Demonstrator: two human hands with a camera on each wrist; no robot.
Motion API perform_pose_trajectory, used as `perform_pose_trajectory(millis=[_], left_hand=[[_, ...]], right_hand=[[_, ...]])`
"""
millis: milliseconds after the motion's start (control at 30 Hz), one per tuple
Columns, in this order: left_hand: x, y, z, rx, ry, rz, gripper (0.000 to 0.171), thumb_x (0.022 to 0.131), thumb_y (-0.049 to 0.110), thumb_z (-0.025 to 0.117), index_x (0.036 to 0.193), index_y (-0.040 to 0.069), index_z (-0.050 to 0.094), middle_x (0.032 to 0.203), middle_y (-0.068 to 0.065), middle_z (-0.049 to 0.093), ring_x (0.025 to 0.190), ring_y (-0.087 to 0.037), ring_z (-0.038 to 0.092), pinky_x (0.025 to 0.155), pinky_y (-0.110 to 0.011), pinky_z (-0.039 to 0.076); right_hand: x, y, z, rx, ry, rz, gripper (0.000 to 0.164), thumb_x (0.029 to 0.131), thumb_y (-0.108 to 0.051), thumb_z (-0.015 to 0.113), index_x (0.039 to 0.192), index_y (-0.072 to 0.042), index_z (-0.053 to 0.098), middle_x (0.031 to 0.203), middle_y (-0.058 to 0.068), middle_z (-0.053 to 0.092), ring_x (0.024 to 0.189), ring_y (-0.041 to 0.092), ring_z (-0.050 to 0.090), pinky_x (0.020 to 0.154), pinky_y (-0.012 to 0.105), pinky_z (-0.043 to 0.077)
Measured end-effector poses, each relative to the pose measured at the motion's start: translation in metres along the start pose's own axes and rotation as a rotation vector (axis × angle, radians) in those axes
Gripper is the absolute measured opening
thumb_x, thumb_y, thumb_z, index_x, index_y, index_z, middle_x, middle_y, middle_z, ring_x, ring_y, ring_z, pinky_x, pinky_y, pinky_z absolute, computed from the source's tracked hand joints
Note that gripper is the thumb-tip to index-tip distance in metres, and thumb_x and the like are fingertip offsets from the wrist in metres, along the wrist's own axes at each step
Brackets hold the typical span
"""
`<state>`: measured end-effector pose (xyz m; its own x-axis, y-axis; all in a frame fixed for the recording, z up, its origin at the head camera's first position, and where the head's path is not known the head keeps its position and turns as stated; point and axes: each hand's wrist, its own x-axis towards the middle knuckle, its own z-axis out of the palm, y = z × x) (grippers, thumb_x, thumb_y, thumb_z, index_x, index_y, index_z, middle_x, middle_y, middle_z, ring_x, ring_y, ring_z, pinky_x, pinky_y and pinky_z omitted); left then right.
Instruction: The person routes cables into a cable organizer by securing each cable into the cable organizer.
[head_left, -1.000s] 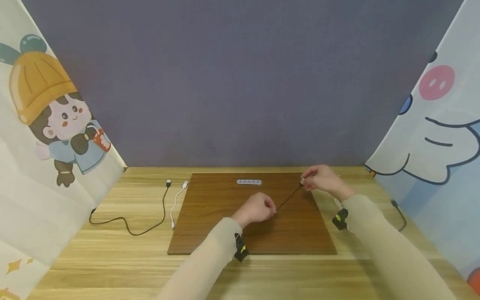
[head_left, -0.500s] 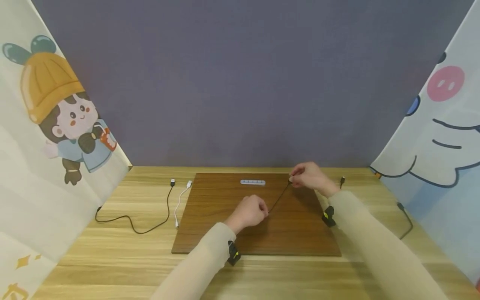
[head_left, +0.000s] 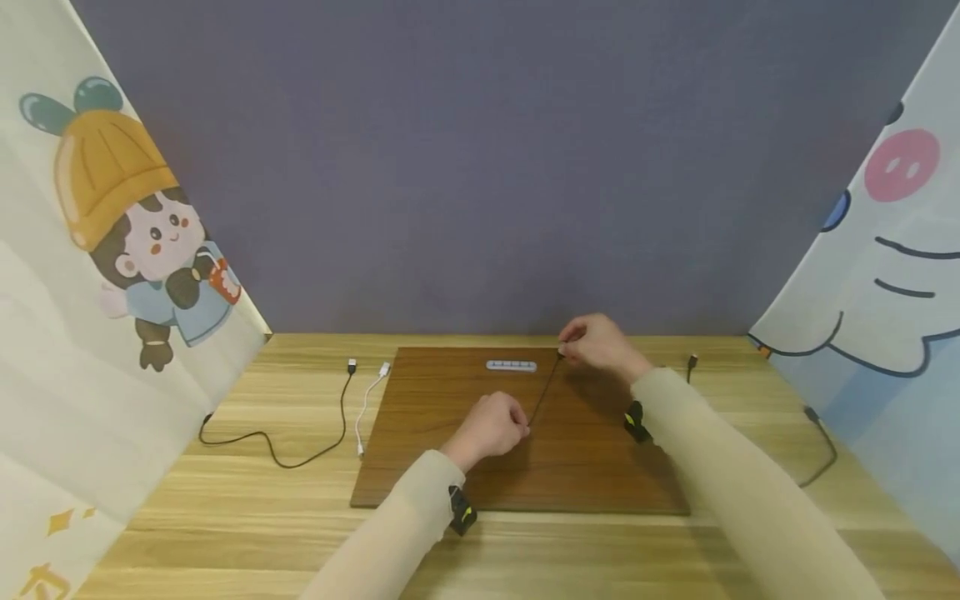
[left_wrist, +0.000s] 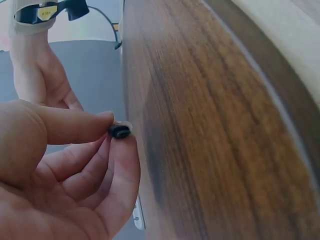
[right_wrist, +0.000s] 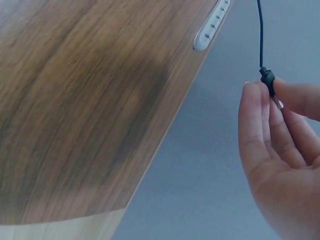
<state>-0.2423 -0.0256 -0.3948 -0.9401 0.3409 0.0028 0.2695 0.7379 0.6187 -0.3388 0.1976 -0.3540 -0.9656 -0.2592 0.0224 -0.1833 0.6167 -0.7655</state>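
Note:
A thin black USB cable is stretched between my two hands above the brown wooden board. My left hand pinches its near end; a small black plug shows between thumb and finger in the left wrist view. At the far end, my right hand pinches the other black connector, whose metal tip points in among the fingers. A pale cable holder strip with several slots lies near the board's back edge, left of my right hand.
Left of the board lie a long black USB cable and a short white cable. To the right are a black cable plug and another dark cable. A grey partition stands behind the table.
My right hand has moved left with its cable end, closer to the holder strip. My left hand has shifted slightly left. The cable now runs more steeply, and a plug at right has come into view.

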Motion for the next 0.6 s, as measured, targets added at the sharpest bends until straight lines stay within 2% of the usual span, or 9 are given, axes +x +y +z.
perform_pose_trajectory(millis=[200, 433, 600], left_hand=[[-0.006, 0.000, -0.001, -0.092, -0.019, -0.053, 0.004, 0.087, 0.004, 0.076, 0.087, 0.001, 0.074, 0.076, -0.003, 0.069, 0.060, -0.013, 0.064, 0.064, -0.031, 0.054], [-0.009, -0.002, -0.001, -0.096, 0.006, -0.096, 0.003, 0.084, 0.002, 0.074, 0.087, 0.002, 0.072, 0.065, 0.001, 0.065, 0.058, -0.012, 0.063, 0.064, -0.029, 0.051], [-0.009, -0.003, -0.003, -0.077, 0.015, -0.136, 0.002, 0.084, 0.003, 0.073, 0.083, 0.004, 0.072, 0.060, 0.003, 0.064, 0.058, -0.012, 0.062, 0.063, -0.030, 0.050]], right_hand=[[0.008, -0.005, 0.005, -0.032, 0.003, -0.026, 0.021, 0.094, -0.010, 0.067, 0.111, 0.001, 0.070, 0.095, 0.012, 0.072, 0.087, 0.033, 0.071, 0.074, 0.038, 0.057], [0.020, -0.012, 0.015, -0.051, 0.022, -0.060, 0.019, 0.094, -0.009, 0.068, 0.109, 0.001, 0.071, 0.092, 0.012, 0.073, 0.079, 0.025, 0.070, 0.072, 0.037, 0.056], [0.030, -0.015, 0.024, -0.031, 0.028, -0.069, 0.020, 0.093, -0.005, 0.068, 0.110, 0.004, 0.071, 0.095, 0.014, 0.073, 0.084, 0.034, 0.072, 0.073, 0.040, 0.059]])
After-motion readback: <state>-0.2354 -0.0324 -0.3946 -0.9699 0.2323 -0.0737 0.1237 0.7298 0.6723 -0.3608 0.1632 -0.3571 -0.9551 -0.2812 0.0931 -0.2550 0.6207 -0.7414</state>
